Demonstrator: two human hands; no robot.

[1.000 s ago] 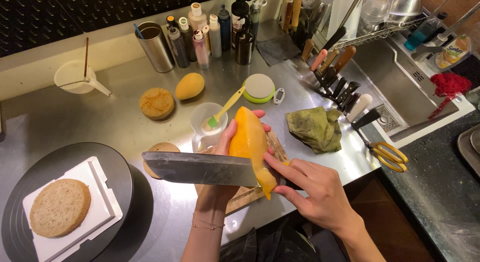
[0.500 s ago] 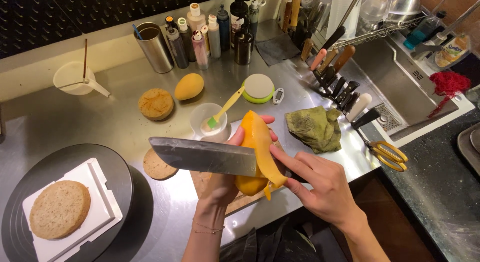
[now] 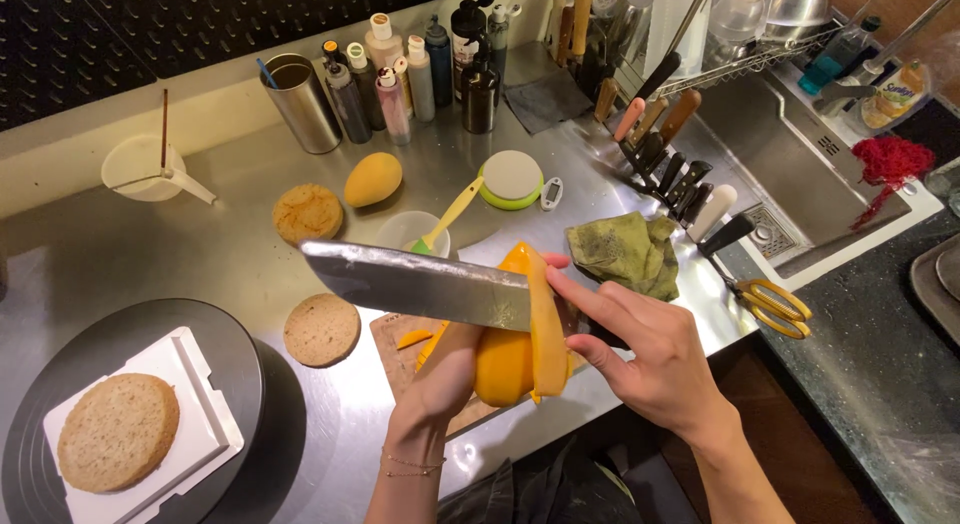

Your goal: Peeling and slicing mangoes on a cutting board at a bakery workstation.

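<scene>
Mango: cupped in my left hand above the cutting board, long axis upright.
Cleaver: gripped by my right hand, blade lying crosswise, peeling skin.
Nearer: both hands touch.

The mango is deep yellow-orange and partly peeled, held upright above the wooden board. A long strip of its peel curls up off its right side. The knife, a broad steel blade, lies level with its edge against that strip.
</scene>
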